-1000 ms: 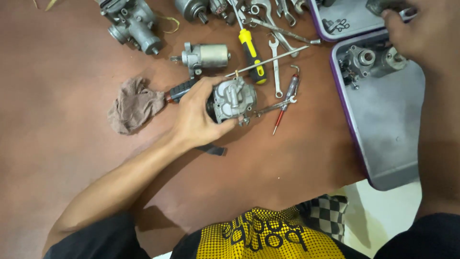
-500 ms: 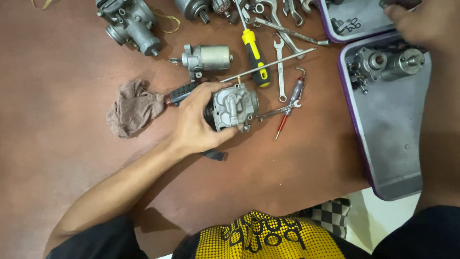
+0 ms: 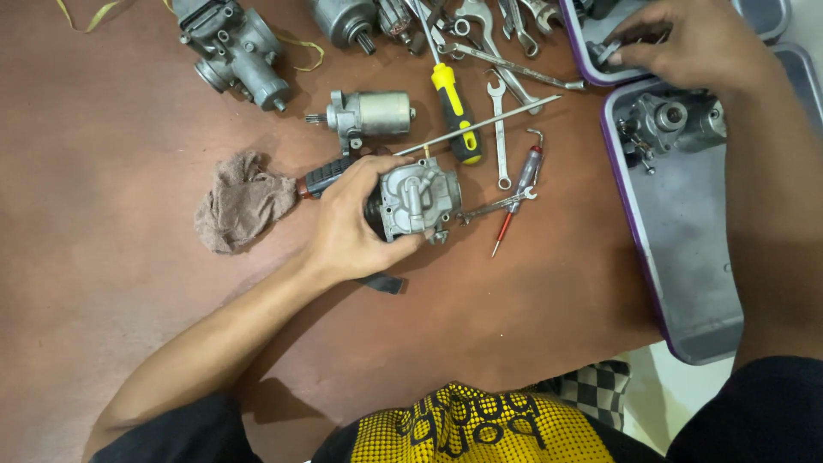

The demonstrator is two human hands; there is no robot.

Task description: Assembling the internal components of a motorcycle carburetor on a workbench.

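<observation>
One chunky cast-metal carburetor (image 3: pixel 417 200) mid-frame, left hand (image 3: pixel 347 225) wrapped round its body: heavy, rigid, probably oily. Right hand (image 3: pixel 686 43) fingers pinch something small in the upper-right tray (image 3: pixel 591 73).

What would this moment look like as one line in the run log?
left hand: grips carburetor on brown table | right hand: fingers in upper grey tray | nearby: rag, yellow-handled screwdriver
</observation>
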